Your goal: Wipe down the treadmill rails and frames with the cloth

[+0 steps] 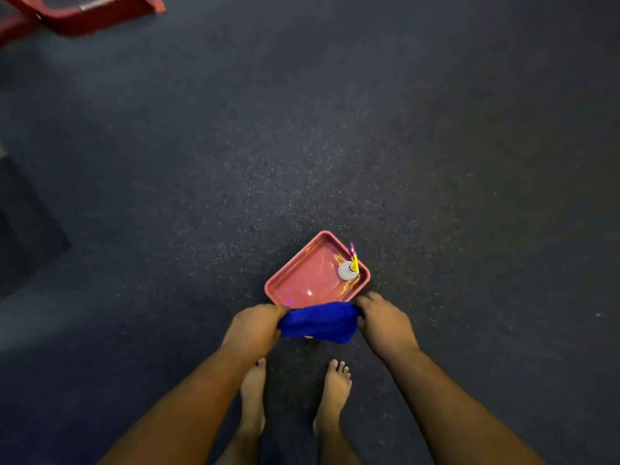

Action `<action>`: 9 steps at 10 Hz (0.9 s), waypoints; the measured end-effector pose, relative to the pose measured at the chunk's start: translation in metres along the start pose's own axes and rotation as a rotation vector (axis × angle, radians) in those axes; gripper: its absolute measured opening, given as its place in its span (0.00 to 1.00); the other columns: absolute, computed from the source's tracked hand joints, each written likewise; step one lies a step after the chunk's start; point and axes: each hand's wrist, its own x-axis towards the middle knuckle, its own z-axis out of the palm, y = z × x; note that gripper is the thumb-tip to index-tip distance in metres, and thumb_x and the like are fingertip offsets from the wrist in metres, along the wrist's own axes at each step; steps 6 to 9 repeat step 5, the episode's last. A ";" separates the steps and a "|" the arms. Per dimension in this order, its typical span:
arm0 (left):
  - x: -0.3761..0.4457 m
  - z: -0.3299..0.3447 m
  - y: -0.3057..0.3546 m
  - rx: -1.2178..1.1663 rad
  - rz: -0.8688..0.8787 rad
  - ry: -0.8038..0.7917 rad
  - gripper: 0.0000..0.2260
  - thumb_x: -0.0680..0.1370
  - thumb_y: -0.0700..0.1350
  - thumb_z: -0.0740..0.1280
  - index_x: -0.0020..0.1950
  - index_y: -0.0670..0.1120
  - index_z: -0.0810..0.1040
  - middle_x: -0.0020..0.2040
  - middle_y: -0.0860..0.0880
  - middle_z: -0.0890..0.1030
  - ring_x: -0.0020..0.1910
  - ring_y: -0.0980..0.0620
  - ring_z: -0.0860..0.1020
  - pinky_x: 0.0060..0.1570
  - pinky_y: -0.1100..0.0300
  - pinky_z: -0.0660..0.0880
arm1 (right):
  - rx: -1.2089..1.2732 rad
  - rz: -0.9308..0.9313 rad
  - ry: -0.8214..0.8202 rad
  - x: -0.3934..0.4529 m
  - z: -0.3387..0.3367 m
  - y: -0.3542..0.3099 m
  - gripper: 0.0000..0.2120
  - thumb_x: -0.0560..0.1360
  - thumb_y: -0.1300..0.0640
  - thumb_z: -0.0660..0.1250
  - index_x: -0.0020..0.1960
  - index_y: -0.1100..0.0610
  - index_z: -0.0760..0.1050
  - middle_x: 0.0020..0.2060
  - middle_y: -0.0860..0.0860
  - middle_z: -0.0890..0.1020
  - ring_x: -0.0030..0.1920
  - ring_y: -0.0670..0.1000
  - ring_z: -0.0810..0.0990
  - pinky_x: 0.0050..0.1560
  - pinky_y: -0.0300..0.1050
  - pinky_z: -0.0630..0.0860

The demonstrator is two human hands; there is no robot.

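A blue cloth (318, 322) is stretched between both hands, low in the middle of the view. My left hand (255, 325) grips its left end and my right hand (384, 320) grips its right end. Just beyond the cloth a pink tray (295, 280) lies on the dark floor, its near edge hidden by the cloth. A white spray bottle with a yellow trigger (349, 268) stands in the tray's right corner. No treadmill rail is clearly in view.
Two bare feet (295, 397) stand on the speckled dark rubber floor below the hands. A red metal frame (84, 15) crosses the top left corner, blurred. A dark block (27, 223) sits at the left edge.
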 end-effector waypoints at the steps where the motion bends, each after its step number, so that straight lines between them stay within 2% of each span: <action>1: 0.086 0.046 -0.031 -0.023 0.013 0.080 0.25 0.78 0.44 0.63 0.75 0.57 0.68 0.72 0.52 0.74 0.69 0.50 0.74 0.69 0.54 0.70 | -0.014 0.028 -0.002 0.077 0.055 0.018 0.11 0.79 0.59 0.63 0.60 0.50 0.73 0.57 0.49 0.74 0.55 0.52 0.79 0.49 0.51 0.79; 2: 0.138 0.083 -0.051 -0.015 0.030 0.108 0.27 0.79 0.41 0.62 0.78 0.54 0.64 0.77 0.52 0.68 0.74 0.52 0.68 0.75 0.56 0.63 | 0.007 0.046 0.003 0.122 0.102 0.028 0.12 0.78 0.60 0.64 0.60 0.51 0.72 0.58 0.49 0.72 0.54 0.53 0.80 0.47 0.53 0.79; 3: 0.198 0.145 -0.076 0.024 0.052 0.081 0.28 0.82 0.40 0.59 0.81 0.52 0.56 0.81 0.52 0.59 0.79 0.54 0.58 0.79 0.56 0.53 | 0.028 0.074 -0.036 0.169 0.172 0.044 0.13 0.78 0.60 0.65 0.61 0.51 0.70 0.61 0.49 0.70 0.53 0.53 0.79 0.47 0.53 0.80; 4: 0.220 0.186 -0.090 0.041 0.068 -0.021 0.27 0.84 0.44 0.56 0.82 0.51 0.50 0.82 0.51 0.53 0.80 0.53 0.53 0.78 0.54 0.49 | 0.046 0.084 -0.059 0.186 0.215 0.054 0.13 0.79 0.57 0.64 0.63 0.51 0.71 0.61 0.50 0.70 0.56 0.53 0.78 0.50 0.53 0.80; 5: 0.236 0.223 -0.103 -0.052 0.015 -0.104 0.28 0.85 0.53 0.55 0.82 0.50 0.49 0.82 0.52 0.52 0.80 0.54 0.51 0.78 0.53 0.49 | 0.193 0.175 -0.074 0.202 0.261 0.060 0.17 0.79 0.48 0.65 0.66 0.52 0.74 0.63 0.50 0.72 0.58 0.53 0.77 0.55 0.52 0.78; 9: 0.236 0.223 -0.103 -0.052 0.015 -0.104 0.28 0.85 0.53 0.55 0.82 0.50 0.49 0.82 0.52 0.52 0.80 0.54 0.51 0.78 0.53 0.49 | 0.193 0.175 -0.074 0.202 0.261 0.060 0.17 0.79 0.48 0.65 0.66 0.52 0.74 0.63 0.50 0.72 0.58 0.53 0.77 0.55 0.52 0.78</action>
